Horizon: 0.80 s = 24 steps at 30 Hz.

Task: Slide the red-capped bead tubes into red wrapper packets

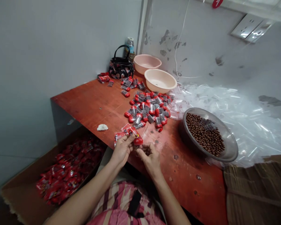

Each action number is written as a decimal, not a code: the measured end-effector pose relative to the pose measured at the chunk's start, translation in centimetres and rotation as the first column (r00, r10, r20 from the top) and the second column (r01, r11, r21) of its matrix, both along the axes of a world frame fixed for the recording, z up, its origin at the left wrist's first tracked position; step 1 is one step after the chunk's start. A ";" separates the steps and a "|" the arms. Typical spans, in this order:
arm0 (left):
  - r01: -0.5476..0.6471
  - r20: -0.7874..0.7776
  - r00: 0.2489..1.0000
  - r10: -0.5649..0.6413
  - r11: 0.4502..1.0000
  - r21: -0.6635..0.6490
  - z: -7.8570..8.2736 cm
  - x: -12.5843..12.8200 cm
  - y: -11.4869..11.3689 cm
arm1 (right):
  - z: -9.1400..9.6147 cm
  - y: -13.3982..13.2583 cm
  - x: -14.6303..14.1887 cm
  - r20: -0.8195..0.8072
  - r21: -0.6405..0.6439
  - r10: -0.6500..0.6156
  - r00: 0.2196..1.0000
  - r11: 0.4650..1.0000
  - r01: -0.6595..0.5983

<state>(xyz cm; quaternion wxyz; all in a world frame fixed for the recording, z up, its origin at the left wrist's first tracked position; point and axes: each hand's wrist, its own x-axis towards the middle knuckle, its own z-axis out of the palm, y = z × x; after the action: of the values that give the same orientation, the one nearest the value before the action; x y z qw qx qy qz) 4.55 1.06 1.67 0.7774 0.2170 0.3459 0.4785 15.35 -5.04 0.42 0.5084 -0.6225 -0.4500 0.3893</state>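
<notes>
Near the table's front edge, my left hand (122, 149) is closed on a red printed packet (135, 132) by its edge. Just below the packet is a red-capped clear container (138, 141), and the fingers of my right hand (151, 157) are pinched around its lower end. My fingers partly hide what is inside it. More flat red printed packets (118, 135) lie on the table beside my left hand. Beyond both hands spreads a pile of small clear containers with red caps and dark contents (146, 107).
A grey bowl of brown balls (204, 134) stands right, before a heap of clear plastic pieces (248, 125). Two basins (160, 79), a flowered bag (120, 68) and a flask (130, 47) are at the back. A box of red packets (67, 172) sits below left.
</notes>
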 end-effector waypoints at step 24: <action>0.202 -0.102 0.974 -0.201 0.979 0.000 -0.4 -0.1 -0.3 | -0.8 0.7 0.3 -0.389 -0.116 -0.032 0.921 0.993 -0.014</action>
<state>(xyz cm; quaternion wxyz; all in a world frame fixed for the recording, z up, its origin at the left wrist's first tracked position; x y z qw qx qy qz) 4.46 0.81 1.31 0.8021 0.2793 0.3587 0.3873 15.69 -4.35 -0.40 0.5525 -0.5630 -0.3135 0.5287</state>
